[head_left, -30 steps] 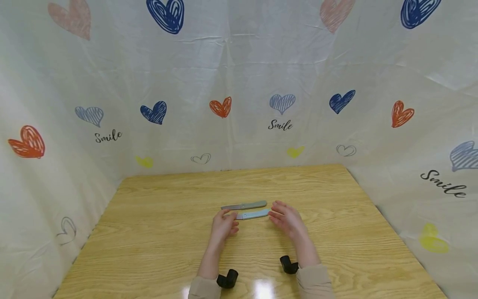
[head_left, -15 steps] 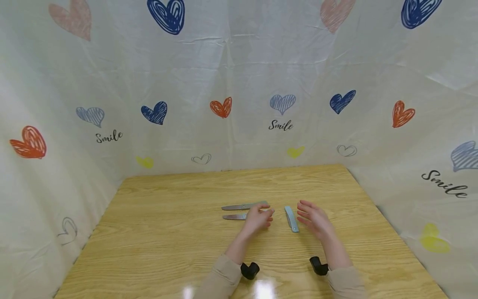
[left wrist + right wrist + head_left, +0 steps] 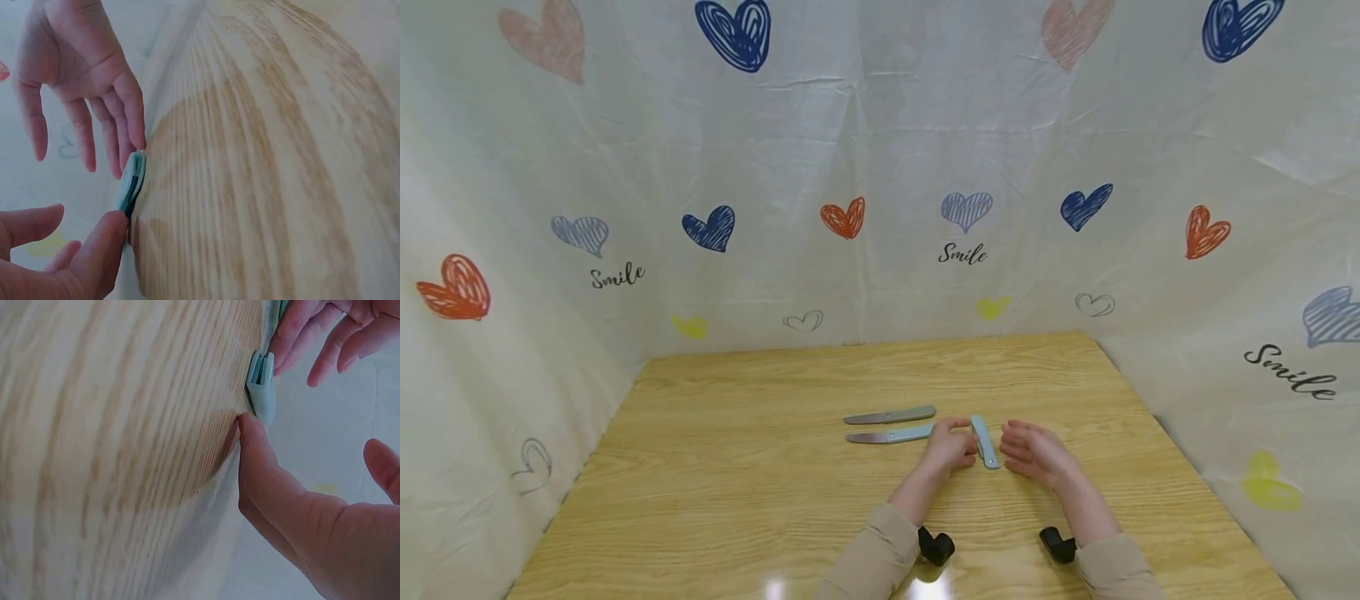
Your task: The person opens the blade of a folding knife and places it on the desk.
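Observation:
A folded light-blue folding knife (image 3: 985, 442) lies on the wooden table between my two hands, its blade tucked into the handle. My left hand (image 3: 951, 446) is at its left side with relaxed fingers, fingertips right at the handle (image 3: 130, 181) in the left wrist view. To the right, my right hand (image 3: 1033, 450) is held with straight fingers, palm toward the knife, a small gap from it in the head view. An unfolded light-blue knife (image 3: 891, 435) lies left of my left hand, which overlaps its handle end. Behind that lies an unfolded grey-green knife (image 3: 889, 415), its blade pointing left.
The wooden table (image 3: 737, 483) extends around the knives on all sides. A white curtain (image 3: 910, 150) printed with hearts and "Smile" hangs behind it and along both sides. Black wrist cameras (image 3: 936, 547) sit at both cuffs.
Both hands have shifted right. The left hand moved from the unfolded light-blue knife's blade, past its handle, to the folded knife. The folded knife, unseen at first, now shows between the hands.

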